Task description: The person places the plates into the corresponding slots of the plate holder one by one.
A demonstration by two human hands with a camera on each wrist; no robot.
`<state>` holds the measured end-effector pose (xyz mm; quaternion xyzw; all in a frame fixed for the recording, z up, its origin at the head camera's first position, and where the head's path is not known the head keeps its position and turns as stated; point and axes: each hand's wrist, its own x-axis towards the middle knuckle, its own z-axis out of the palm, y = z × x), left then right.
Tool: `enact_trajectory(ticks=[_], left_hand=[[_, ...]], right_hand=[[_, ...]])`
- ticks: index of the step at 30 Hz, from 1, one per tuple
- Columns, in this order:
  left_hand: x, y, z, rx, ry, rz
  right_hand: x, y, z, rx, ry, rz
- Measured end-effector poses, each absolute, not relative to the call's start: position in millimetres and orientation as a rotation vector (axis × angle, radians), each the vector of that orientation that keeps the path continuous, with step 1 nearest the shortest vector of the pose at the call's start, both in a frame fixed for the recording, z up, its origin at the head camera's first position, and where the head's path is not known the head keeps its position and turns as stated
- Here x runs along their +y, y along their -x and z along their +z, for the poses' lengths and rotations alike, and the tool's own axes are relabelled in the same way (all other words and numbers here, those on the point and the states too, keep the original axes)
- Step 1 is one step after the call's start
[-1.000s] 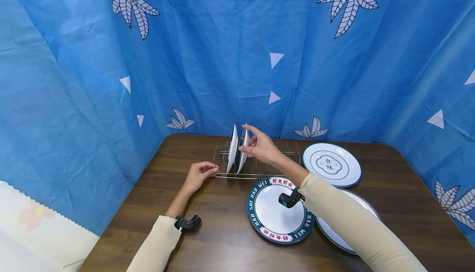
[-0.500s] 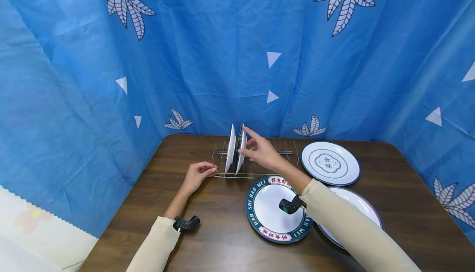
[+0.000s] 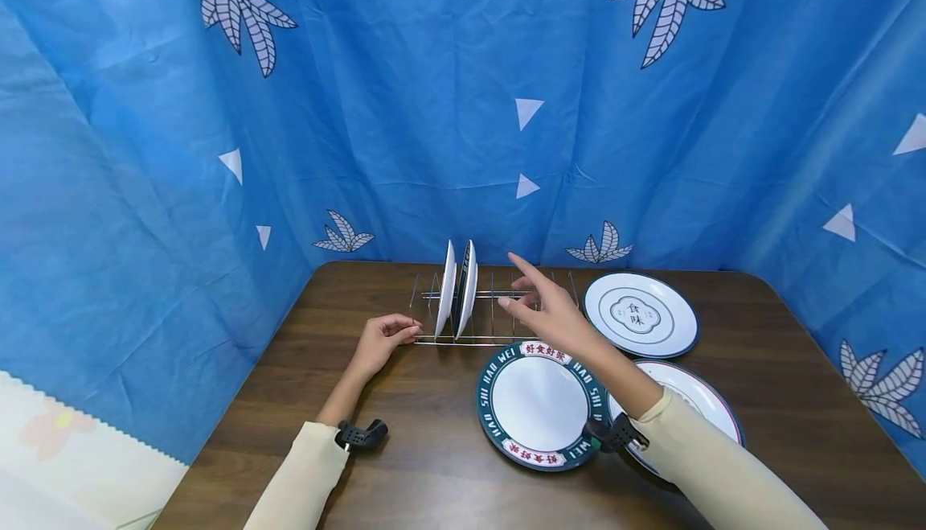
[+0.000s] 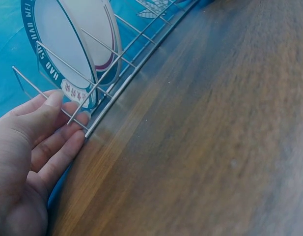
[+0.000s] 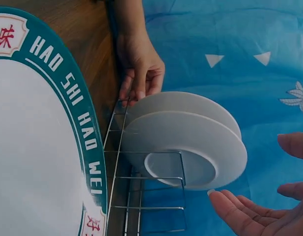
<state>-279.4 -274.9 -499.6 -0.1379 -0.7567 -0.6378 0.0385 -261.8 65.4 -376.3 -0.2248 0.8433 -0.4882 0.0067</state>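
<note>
A wire dish rack (image 3: pixel 481 344) stands toward the back of the table. My left hand (image 3: pixel 383 343) pinches the wire at its left end, with thumb and fingers around it in the left wrist view. Two plates stand on edge in the rack: a white one (image 3: pixel 445 293) on the left and a green-rimmed one (image 3: pixel 469 293) beside it. Their pale undersides face the right wrist view. My right hand (image 3: pixel 553 313) hovers right of both plates, apart from them, index finger extended and holding nothing. A green-rimmed plate (image 3: pixel 538 401) lies flat in front of the rack.
On the right of the wooden table (image 3: pixel 412 449) lie a white plate with a central emblem (image 3: pixel 640 314) and, nearer me, another white plate (image 3: pixel 712 405), partly covered by my right arm. A blue curtain (image 3: pixel 434 112) hangs behind the table.
My right hand has let go of the green-rimmed plate in the rack and moved right, away from it. That plate stays upright. My left hand keeps its hold on the rack.
</note>
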Motion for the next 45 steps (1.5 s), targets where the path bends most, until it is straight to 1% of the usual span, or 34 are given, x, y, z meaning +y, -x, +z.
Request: enact_trajectory(ticks=[17,24,34,45], left_hand=[[-273,280,-499,-2.306,0.419,-1.985],[-273,279,-501,-2.315,0.412,-1.987],[-274,280,-499,-2.304,0.437,-1.972],[-273,278,-500,-2.302,0.425,-1.994]], right_hand=[[129,216,-379,2.757,0.649,-1.491],[155,197,-382,2.799,0.539,-1.451],[188,174,-381,2.873,0.449,-1.433],[228,160,-404,2.914,0.306,-1.484]])
